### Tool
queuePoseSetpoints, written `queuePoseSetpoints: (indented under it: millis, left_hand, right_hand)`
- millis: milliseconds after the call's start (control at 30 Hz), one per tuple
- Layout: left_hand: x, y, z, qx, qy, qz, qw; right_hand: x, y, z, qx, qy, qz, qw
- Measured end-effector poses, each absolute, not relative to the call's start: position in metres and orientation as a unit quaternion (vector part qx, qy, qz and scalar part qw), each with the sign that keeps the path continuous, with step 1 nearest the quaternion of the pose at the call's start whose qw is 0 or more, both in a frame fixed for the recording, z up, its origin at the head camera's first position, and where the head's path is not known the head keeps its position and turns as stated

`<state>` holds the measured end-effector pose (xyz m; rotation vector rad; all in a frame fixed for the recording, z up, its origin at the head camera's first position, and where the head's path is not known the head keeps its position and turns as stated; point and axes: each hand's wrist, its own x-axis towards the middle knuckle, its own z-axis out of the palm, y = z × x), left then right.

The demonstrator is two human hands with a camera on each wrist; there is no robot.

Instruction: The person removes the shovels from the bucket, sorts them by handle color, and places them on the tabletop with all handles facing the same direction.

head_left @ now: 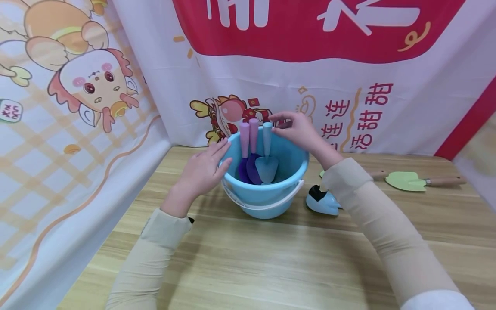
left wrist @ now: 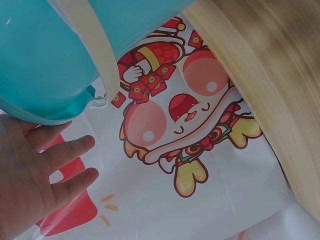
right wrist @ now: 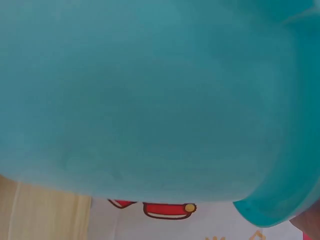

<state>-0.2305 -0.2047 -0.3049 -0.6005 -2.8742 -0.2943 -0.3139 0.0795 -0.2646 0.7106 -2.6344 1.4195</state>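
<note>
A light blue bucket (head_left: 267,204) with a white handle (head_left: 271,204) stands upright on the table. Inside it, a light blue toy shovel (head_left: 267,165) leans on the far wall beside two purple tools (head_left: 253,168) with pink handles. My left hand (head_left: 203,168) rests on the bucket's left rim with fingers extended; in the left wrist view that hand (left wrist: 42,172) lies right against the rim. My right hand (head_left: 296,129) is over the far right rim, thumb and fingertips parted beside the top of the blue shovel's handle. The bucket's wall (right wrist: 150,100) fills most of the right wrist view.
Right of the bucket lies a light blue and black object (head_left: 323,201), partly behind my right sleeve. Farther right is a green hand trowel (head_left: 407,181) with a wooden handle; another wooden handle (head_left: 377,174) shows beside it. Printed cloth (head_left: 174,86) hangs behind and left of the table.
</note>
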Motion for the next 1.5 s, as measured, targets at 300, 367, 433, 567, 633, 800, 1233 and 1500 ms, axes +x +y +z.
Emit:
queuePoseSetpoints:
  millis: [300,367,433,567,633,800,1233,1500]
  left_hand:
    - [-0.230,-0.204,-0.305,-0.206,-0.969,-0.100,0.097]
    - [-0.229,-0.204,-0.305,-0.207,-0.968,-0.101,0.097]
    - [-0.229,-0.204,-0.305,-0.207,-0.968,-0.102,0.097]
    - [-0.229,-0.204,-0.305,-0.205,-0.969,-0.102,0.097]
    - [-0.230,-0.204,-0.306,-0.205,-0.969,-0.102,0.096]
    - [-0.231,-0.205,-0.307,-0.207,-0.968,-0.105,0.093]
    - [-0.232,-0.205,-0.307,-0.204,-0.969,-0.105,0.094]
    - [-0.233,-0.205,-0.307,-0.202,-0.968,-0.111,0.097]
  right_hand:
    - [-0.324,0.079,-0.266,0.234,-0.871,0.432,0.018]
    - [-0.326,0.078,-0.266,0.237,-0.873,0.426,0.013]
    - [-0.328,0.077,-0.266,0.239,-0.877,0.417,0.009]
    - [-0.331,0.072,-0.265,0.242,-0.887,0.394,0.008]
    - [-0.333,0.069,-0.265,0.243,-0.893,0.378,0.007]
    - [-0.335,0.063,-0.264,0.251,-0.906,0.342,0.001]
    - [-0.329,0.063,-0.264,0.259,-0.906,0.335,0.012]
    - [-0.323,0.066,-0.265,0.273,-0.893,0.358,0.013]
